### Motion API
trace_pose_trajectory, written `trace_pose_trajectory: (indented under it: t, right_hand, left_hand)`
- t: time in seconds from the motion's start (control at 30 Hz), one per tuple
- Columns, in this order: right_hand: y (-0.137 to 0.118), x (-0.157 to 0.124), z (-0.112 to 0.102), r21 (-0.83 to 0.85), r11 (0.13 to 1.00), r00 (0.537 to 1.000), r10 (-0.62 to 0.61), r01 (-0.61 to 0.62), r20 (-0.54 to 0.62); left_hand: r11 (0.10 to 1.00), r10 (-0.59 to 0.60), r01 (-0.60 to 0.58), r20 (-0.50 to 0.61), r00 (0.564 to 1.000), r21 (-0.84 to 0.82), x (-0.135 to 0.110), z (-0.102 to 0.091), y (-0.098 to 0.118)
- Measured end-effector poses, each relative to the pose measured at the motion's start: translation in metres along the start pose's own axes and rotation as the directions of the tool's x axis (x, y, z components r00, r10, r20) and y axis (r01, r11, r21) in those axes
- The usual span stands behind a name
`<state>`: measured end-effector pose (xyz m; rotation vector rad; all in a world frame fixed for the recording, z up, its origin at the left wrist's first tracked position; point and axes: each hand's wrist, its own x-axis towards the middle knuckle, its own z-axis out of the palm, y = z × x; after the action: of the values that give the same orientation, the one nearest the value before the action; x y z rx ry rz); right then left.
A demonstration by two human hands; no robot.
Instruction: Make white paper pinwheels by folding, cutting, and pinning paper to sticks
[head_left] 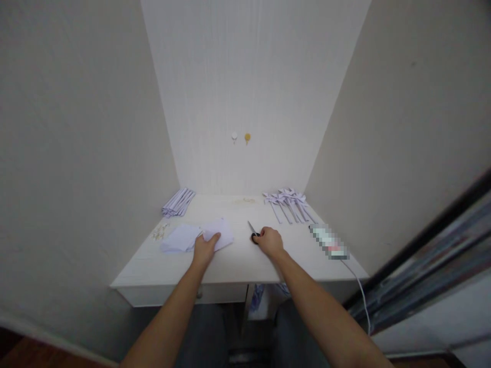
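Note:
Between the thumb and fingers of my left hand [205, 249] is a sheet of white paper [223, 231], tilted over the desk. A stack of similar paper sheets [180, 237] lies just left of it, partly under that hand. My right hand [270, 241] is closed around the black handles of a pair of scissors [251, 228]. Their blades point away and to the left, apart from the paper. Some fingers of both hands are hidden from above.
Rolled paper sticks [178, 203] are piled at the back left, with small pale bits [159, 232] before them. Several paper pinwheels [289, 200] lie at the back right. A blurred-out device [329, 242] with a white cable [362, 294] rests on the right of the desk [238, 266]. Walls enclose three sides.

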<state>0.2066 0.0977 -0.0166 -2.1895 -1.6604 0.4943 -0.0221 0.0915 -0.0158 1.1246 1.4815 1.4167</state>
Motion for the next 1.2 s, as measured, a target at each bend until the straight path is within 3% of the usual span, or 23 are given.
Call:
trace_pose_trajectory:
  t: [0.3,0.67,1.03,1.2]
  right_hand:
    - [0.009,-0.019,0.025,-0.065,0.998,0.991,-0.032,0.024,-0.131]
    - [0.012,0.005,0.024,-0.095,0.993,0.963,-0.098,0.077,-0.251]
    - [0.011,0.042,0.033,-0.058,0.971,0.871,-0.232,0.230,-0.433]
    - [-0.002,0.045,0.039,-0.072,0.938,0.812,-0.330,0.338,-0.482]
  left_hand:
    - [0.995,0.089,-0.090,0.010,0.996,0.048,0.002,0.002,-0.020]
    - [0.991,0.119,-0.120,0.020,0.993,0.066,0.013,0.005,-0.024]
    - [0.995,0.103,-0.104,0.009,0.995,0.004,0.031,0.015,-0.034]
    - [0.993,0.111,-0.113,-0.054,0.992,-0.045,0.021,-0.007,-0.035]
